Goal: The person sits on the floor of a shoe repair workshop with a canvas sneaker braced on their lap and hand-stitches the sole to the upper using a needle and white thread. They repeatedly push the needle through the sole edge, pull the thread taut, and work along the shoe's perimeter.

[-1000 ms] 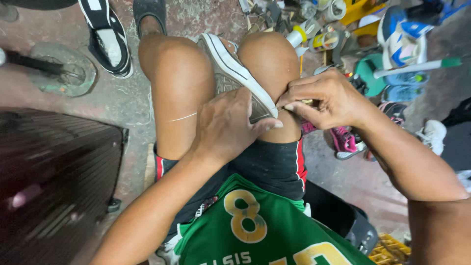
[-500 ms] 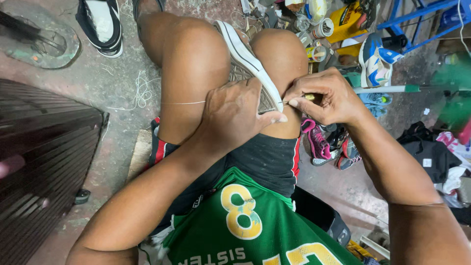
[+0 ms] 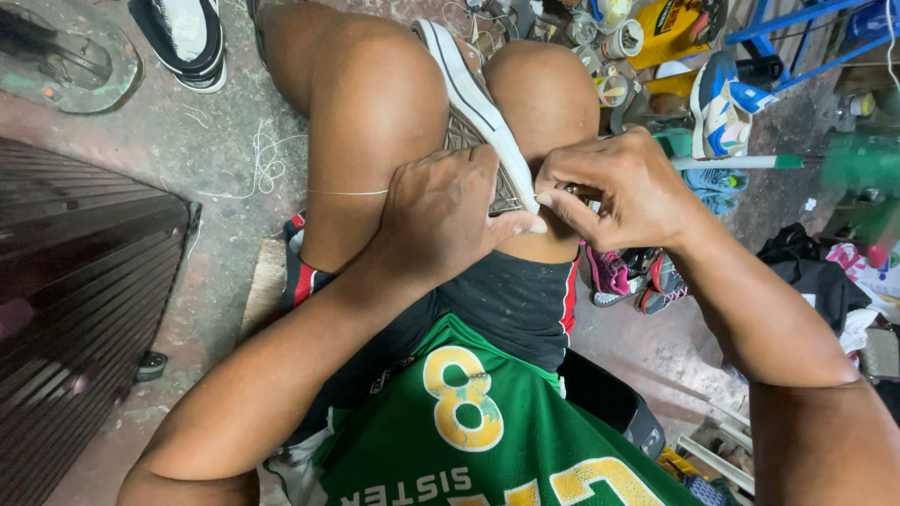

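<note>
The sneaker point(image 3: 473, 112) is wedged sole-up between the person's bare knees, its heel end under the left hand point(image 3: 441, 215), whose fingers are curled and pressed over the sole with the thumb along the white rubber edge. The right hand point(image 3: 623, 187) has its fingers pinched tight on a small brownish tool point(image 3: 581, 191) — an awl or needle handle, I cannot tell which — right at the sole's rim, just beside the left thumb. A taut thread point(image 3: 347, 192) runs leftward from under the left fingers across the thigh. The risk, as I judge it: the point slipping off the rubber into that thumb or the knee below, or the thread snagging. Beyond the right fingers, small tins and jars point(image 3: 614, 47) sit on the floor — contents not discernible — beside a yellow bottle point(image 3: 670, 28).
</note>
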Tool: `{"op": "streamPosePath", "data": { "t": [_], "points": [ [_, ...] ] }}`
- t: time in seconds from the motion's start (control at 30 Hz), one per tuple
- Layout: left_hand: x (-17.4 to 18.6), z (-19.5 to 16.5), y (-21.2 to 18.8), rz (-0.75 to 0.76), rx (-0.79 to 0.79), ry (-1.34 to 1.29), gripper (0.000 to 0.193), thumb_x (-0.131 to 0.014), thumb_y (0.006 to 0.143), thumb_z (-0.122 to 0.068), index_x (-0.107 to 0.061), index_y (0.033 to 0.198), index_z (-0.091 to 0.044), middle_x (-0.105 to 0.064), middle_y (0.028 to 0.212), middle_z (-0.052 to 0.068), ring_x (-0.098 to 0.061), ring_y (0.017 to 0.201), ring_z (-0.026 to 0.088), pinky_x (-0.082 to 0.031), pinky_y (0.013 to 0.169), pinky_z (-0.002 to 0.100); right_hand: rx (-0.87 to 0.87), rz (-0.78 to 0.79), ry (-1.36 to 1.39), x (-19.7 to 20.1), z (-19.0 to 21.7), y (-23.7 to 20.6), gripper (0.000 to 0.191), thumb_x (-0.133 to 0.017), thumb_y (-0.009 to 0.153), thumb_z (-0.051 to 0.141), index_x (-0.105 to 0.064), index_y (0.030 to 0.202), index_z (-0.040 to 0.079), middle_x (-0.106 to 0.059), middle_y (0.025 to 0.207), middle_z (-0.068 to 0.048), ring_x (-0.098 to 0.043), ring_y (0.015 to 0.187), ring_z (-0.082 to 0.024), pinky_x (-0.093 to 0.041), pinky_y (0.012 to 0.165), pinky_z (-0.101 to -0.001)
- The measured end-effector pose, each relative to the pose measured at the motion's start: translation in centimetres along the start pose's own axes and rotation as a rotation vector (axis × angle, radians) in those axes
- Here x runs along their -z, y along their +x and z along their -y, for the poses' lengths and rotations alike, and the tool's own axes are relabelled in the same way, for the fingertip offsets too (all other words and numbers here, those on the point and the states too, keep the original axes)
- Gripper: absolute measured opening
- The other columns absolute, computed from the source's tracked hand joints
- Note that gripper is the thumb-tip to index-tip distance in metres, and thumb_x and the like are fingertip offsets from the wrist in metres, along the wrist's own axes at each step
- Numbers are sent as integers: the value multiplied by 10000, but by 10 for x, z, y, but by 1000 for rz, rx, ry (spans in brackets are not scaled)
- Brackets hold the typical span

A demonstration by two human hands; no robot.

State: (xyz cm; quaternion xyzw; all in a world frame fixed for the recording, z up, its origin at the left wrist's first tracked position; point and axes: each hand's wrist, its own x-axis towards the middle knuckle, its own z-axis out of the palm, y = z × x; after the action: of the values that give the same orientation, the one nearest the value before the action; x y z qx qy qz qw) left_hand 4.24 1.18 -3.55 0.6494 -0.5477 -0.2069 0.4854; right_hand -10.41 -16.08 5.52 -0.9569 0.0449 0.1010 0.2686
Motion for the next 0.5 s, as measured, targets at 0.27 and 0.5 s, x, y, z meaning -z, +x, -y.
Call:
{"op": "streamPosePath", "data": {
  "t": [0.27, 0.5],
  "points": [
    [7, -8, -7, -147, -58, 66, 563, -840, 758, -540, -621, 928, -50, -661, 750, 121, -676, 718, 321, -524, 631, 444, -111, -45, 223, -5, -10, -13, 67, -710, 918, 74, -666, 906, 25, -678, 797, -66, -673, 688, -173, -511, 647, -287],
    [33, -4, -30, -148, 67, -250, 418, -805, 950, -377, -558, 816, -67, -599, 730, 45, -583, 597, 165, -472, 579, 326, -205, -102, 510, -25, -38, -42, 90, -667, 998, 62, -649, 924, 13, -665, 848, -12, -608, 796, -77, -493, 740, -241]
  ]
}}
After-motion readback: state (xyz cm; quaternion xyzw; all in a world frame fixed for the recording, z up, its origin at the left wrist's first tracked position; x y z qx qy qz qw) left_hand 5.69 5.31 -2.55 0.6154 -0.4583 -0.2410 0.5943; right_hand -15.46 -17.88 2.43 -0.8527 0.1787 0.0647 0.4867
